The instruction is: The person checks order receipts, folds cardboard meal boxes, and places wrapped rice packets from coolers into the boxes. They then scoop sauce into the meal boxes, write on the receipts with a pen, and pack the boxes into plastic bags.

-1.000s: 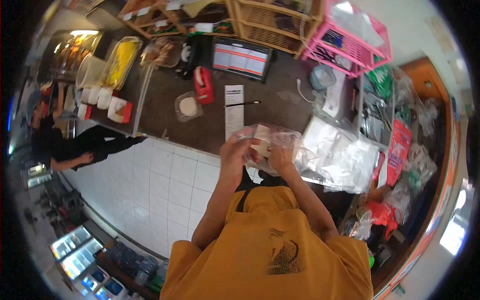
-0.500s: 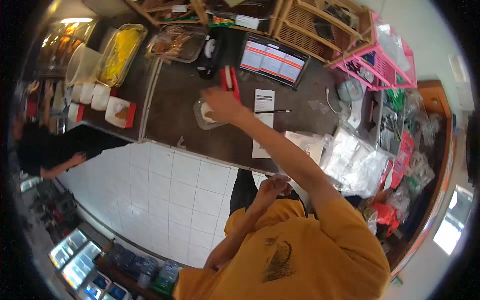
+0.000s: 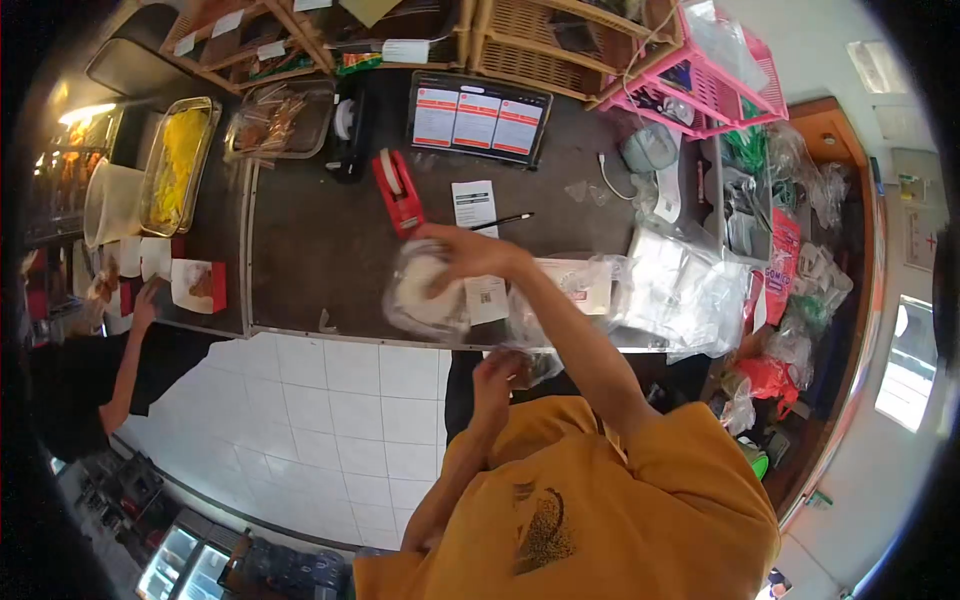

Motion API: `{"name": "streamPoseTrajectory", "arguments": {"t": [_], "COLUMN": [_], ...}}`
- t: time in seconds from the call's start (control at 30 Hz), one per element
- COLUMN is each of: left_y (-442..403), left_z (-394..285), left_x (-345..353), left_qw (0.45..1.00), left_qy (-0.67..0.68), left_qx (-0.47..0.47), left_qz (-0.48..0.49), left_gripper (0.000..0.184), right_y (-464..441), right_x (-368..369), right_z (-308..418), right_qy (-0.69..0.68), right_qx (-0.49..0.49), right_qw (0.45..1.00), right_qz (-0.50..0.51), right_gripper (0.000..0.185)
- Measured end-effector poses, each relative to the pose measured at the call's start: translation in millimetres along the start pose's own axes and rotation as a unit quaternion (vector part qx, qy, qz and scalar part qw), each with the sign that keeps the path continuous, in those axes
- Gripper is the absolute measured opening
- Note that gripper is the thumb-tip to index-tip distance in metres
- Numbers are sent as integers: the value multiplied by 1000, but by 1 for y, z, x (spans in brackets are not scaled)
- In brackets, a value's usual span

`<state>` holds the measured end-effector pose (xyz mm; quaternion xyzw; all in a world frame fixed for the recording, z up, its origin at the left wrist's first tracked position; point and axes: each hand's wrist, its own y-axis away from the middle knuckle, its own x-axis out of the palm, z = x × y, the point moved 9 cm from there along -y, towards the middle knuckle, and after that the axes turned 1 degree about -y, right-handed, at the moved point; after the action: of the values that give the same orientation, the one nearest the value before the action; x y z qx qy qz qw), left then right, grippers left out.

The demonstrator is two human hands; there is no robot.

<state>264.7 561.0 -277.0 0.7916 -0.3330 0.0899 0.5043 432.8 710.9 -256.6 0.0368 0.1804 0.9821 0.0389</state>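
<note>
My right hand (image 3: 462, 256) is closed on the rim of a clear plastic container (image 3: 410, 305) with something white in it, near the counter's front edge; motion blurs it. Below that edge, close to my body, my left hand (image 3: 493, 383) has its fingers curled on a thin clear plastic bag (image 3: 543, 366). Just beyond the container lies a red tape dispenser (image 3: 398, 192). A printed slip (image 3: 474, 204) with a pen (image 3: 507, 221) across it is behind my right wrist.
A tablet (image 3: 478, 117) stands at the back, beside a black device (image 3: 346, 130). To the right lie stacked clear plastic bags (image 3: 675, 290) and a pink basket (image 3: 700, 95). On the left are a tray of yellow food (image 3: 180, 165), food boxes (image 3: 197, 285) and a co-worker's hand (image 3: 145, 303).
My right hand has brought the container toward the counter's front edge. A clear bag now shows at my left hand. The view has turned rightward. The co-worker's hand is now at the boxes.
</note>
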Motion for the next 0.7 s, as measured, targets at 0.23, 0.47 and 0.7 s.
{"name": "streamPoseTrajectory", "arguments": {"t": [0.23, 0.47, 0.7], "left_y": [5, 31, 33], "left_z": [-88, -29, -97], "left_x": [86, 168, 116], "left_qw": [985, 907, 948], "left_qy": [-99, -276, -106], "left_qx": [138, 315, 278], "left_qz": [-21, 40, -114], "left_gripper": [19, 15, 21], "right_y": [212, 251, 306], "right_x": [-68, -117, -139], "right_z": [-45, -123, -27], "right_qy": [-42, 34, 385], "right_qx": [73, 218, 46], "right_qw": [995, 909, 867], "right_qz": [49, -353, -313], "right_gripper": [99, 51, 41]}}
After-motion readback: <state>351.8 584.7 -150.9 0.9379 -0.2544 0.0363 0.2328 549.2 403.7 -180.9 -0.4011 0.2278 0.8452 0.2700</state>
